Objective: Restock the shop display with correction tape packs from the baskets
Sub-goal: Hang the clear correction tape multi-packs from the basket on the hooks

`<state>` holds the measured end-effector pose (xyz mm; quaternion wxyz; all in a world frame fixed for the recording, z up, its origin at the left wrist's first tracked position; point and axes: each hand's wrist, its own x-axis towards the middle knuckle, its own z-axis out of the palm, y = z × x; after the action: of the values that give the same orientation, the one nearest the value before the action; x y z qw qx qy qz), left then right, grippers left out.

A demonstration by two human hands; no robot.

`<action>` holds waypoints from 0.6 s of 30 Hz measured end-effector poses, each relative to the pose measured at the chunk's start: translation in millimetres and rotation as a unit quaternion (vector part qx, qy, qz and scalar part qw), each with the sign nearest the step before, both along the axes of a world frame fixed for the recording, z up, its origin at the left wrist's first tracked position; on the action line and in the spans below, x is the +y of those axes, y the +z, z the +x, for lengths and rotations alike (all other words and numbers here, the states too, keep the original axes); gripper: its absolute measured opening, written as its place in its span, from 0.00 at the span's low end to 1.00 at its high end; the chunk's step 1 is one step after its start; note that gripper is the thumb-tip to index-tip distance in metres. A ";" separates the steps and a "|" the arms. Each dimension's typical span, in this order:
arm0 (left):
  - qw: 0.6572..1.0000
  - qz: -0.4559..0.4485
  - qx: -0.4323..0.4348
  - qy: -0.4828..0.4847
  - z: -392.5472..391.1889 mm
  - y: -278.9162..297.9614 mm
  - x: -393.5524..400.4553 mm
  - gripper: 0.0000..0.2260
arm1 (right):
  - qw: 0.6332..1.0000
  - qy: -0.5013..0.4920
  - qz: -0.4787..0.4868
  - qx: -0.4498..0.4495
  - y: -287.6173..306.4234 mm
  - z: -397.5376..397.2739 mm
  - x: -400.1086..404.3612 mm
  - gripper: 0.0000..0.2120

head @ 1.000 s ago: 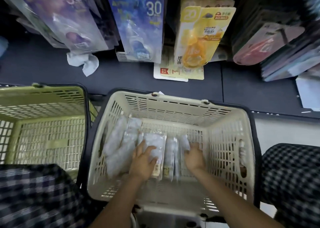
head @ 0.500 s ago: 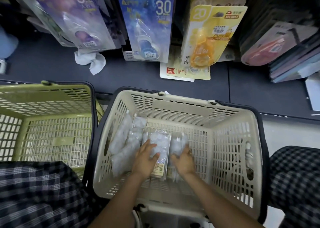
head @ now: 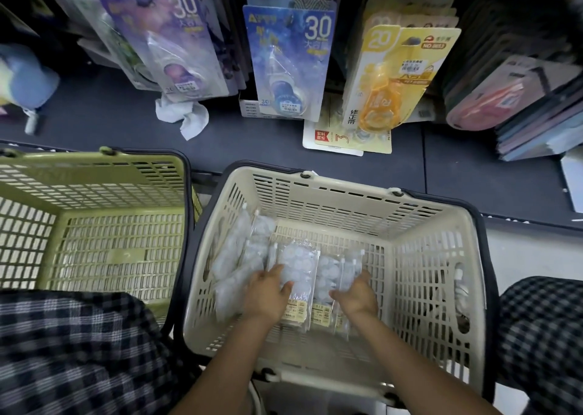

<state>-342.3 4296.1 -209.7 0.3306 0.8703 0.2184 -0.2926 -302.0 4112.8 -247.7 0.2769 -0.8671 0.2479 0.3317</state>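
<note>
Several clear plastic correction tape packs (head: 298, 272) with yellow labels lie in the cream basket (head: 435, 257) below me. My left hand (head: 266, 291) grips the left side of the middle bundle, fingers curled over its top pack. My right hand (head: 356, 294) grips the right side of the same bundle, fingers wrapped round the outer packs. More packs (head: 239, 250) lean against the basket's left wall. On the dark shelf, the display holds purple carded packs (head: 176, 45), blue carded packs (head: 287, 61) and yellow carded packs (head: 397, 77).
An olive-green basket (head: 94, 193) stands to the left of the cream one. A crumpled white tissue (head: 183, 115) lies on the shelf (head: 94, 124). Pink and dark packs (head: 504, 99) hang at the right. Checked fabric (head: 63, 351) fills both lower corners.
My right hand moved left from the basket's middle onto the packs, then shifted to their right side. The bundle is now held between both hands. The camera view shifted slightly.
</note>
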 end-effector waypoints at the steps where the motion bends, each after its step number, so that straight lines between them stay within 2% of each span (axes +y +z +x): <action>1: 1.000 0.026 0.009 -0.006 -0.2 0.7 0.7 0.22 | 1.000 -0.017 0.019 -0.002 0.5 2.1 -4.6 0.41; 3: 0.999 -0.004 0.024 0.020 -0.9 -0.7 0.4 0.23 | 0.996 -0.061 0.058 -0.018 9.6 8.0 -17.6 0.41; 6: 0.994 -0.070 0.029 0.080 -0.1 -3.7 -0.6 0.24 | 0.976 -0.150 0.155 -0.034 29.4 16.4 -44.9 0.34; 8: 0.990 -0.084 0.025 0.108 0.7 -5.0 -2.4 0.24 | 0.946 -0.184 0.267 -0.005 43.9 17.4 -52.9 0.40; 10: 0.983 -0.111 0.028 0.143 1.7 -2.3 -6.3 0.26 | 0.910 -0.184 0.372 0.022 50.4 15.9 -40.4 0.38; 12: 0.958 -0.187 0.034 0.213 4.2 2.1 -8.5 0.32 | 0.893 -0.149 0.421 0.056 50.0 12.6 -10.6 0.35; 14: 0.937 -0.229 0.042 0.262 7.3 2.0 -4.8 0.34 | 0.893 -0.121 0.427 0.079 43.2 5.5 19.1 0.34; 15: 0.936 -0.230 0.050 0.263 8.2 1.2 -2.2 0.33 | 0.904 -0.110 0.404 0.083 38.9 2.4 28.2 0.35; 18: 0.949 -0.221 0.084 0.206 7.3 2.0 -0.5 0.35 | 0.931 -0.074 0.340 0.109 31.5 -1.7 36.6 0.50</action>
<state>-335.0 4295.6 -207.8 0.5481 0.6835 0.3502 -0.3312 -303.7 4149.4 -216.2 0.5500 -0.6589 0.2121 0.4673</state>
